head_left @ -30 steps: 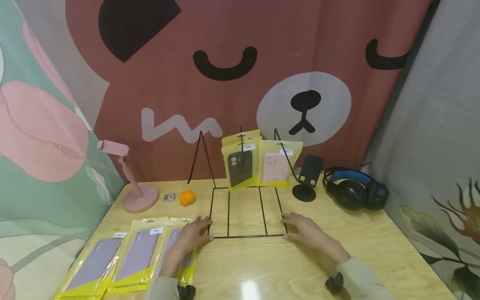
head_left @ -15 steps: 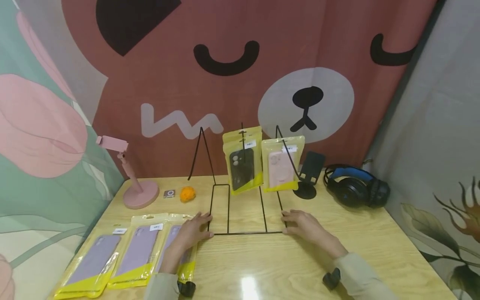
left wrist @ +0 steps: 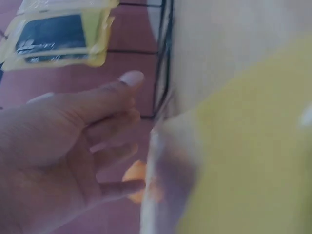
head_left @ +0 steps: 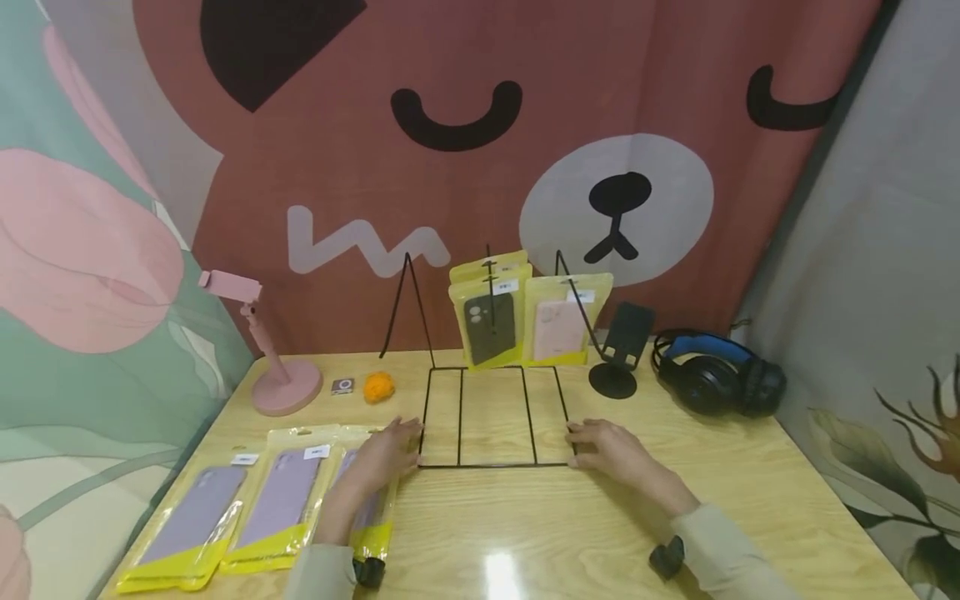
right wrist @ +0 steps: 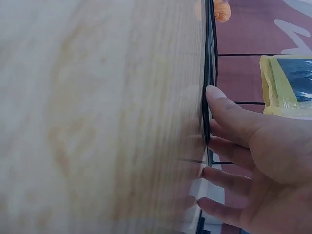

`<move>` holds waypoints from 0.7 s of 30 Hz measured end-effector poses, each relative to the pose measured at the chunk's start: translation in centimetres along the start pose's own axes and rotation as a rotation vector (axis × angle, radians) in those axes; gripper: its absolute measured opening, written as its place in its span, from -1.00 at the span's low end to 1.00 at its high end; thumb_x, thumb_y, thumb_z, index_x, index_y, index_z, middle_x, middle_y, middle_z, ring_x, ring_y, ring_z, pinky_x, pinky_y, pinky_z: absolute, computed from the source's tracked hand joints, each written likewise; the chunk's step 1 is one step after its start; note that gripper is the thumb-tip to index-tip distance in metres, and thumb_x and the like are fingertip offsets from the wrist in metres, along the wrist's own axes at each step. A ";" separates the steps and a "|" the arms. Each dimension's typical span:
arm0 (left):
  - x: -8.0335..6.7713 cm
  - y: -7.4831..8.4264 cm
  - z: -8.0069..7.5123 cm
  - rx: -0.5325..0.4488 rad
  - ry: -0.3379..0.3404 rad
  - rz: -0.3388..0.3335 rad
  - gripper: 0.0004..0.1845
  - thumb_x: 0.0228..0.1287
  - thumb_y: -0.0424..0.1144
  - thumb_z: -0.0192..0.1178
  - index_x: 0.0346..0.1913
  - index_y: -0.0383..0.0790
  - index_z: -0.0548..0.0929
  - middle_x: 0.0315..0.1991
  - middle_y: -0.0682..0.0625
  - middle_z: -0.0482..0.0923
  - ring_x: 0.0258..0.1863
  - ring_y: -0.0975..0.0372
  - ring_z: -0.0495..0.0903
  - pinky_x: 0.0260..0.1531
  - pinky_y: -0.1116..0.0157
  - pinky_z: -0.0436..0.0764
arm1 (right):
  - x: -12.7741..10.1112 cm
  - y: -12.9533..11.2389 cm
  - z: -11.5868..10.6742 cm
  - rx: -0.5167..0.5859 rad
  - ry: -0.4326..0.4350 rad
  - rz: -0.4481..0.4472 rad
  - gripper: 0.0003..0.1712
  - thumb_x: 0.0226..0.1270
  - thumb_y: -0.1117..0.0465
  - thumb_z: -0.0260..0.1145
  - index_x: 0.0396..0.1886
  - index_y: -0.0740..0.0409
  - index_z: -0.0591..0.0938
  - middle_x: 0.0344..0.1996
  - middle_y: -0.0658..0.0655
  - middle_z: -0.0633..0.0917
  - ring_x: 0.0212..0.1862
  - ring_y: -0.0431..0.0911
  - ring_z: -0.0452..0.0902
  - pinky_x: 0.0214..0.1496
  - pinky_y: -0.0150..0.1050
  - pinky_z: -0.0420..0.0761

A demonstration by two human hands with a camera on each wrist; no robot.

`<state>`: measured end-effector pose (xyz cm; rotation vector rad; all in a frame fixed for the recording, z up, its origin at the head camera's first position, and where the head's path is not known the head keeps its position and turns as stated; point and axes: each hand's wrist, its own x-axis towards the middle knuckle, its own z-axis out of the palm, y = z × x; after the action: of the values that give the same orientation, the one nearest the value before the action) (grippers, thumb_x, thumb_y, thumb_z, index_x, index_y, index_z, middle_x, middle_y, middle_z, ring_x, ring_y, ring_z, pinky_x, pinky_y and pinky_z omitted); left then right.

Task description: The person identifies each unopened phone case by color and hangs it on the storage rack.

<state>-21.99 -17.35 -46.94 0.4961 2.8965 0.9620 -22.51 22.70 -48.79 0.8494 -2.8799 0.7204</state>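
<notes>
A black wire display rack (head_left: 495, 466) stands mid-table. From its hooks hang a packaged black phone case (head_left: 480, 342), with another packet behind it, and a packaged pink phone case (head_left: 557, 329). My left hand (head_left: 378, 458) lies at the rack's left front corner, its fingers loosely extended; in the left wrist view its thumb appears apart from the wire. At the opposite corner is my right hand (head_left: 618, 454), fingers fairly straight, thumb against the front bar in the right wrist view. Several packaged purple phone cases (head_left: 281, 492) lie at left, one partly under my left forearm.
Behind the rack's left side sit an orange ball (head_left: 378, 387), a small square gadget (head_left: 342, 386) and a pink phone stand (head_left: 287, 387). To the right are a black phone stand (head_left: 628, 333) and headphones (head_left: 712, 379). A bear-print curtain (head_left: 337, 167) hangs behind.
The hanging packets swung forward half a second ago and have swung back. My left hand has shifted slightly off the rack's front corner; my right hand stays at its side.
</notes>
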 end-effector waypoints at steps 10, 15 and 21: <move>-3.2 -3.0 -5.6 0.062 0.122 0.015 -0.49 0.26 -0.31 0.26 0.24 -0.43 0.47 0.29 -0.34 0.37 0.28 -0.27 0.29 0.20 -0.21 0.32 | 0.1 0.0 -0.1 -0.033 -0.003 0.004 -0.50 0.14 0.05 0.44 0.01 0.25 0.68 0.16 0.24 0.59 0.18 0.28 0.46 0.15 0.24 0.46; -6.8 -7.2 -8.8 0.158 0.154 -0.059 -0.47 0.22 -0.29 0.29 0.19 -0.53 0.46 0.24 -0.51 0.30 0.16 -0.39 0.33 0.07 -0.27 0.38 | 0.1 0.0 -0.2 -0.025 -0.012 0.016 -0.49 0.13 0.05 0.44 0.02 0.26 0.68 0.17 0.25 0.58 0.19 0.30 0.44 0.15 0.27 0.44; -10.8 -13.5 -11.8 0.246 0.089 -0.222 -0.33 0.26 -0.17 0.26 0.20 -0.68 0.33 0.21 -0.72 0.08 0.10 -0.53 0.22 0.00 -0.39 0.31 | 0.2 -0.1 -0.1 -0.013 -0.023 0.025 -0.49 0.13 0.05 0.45 0.02 0.26 0.68 0.17 0.27 0.57 0.20 0.32 0.44 0.17 0.27 0.43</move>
<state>-17.32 -37.74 -46.02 0.1373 3.0820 0.6177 -22.67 22.60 -48.61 0.8273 -2.9174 0.6985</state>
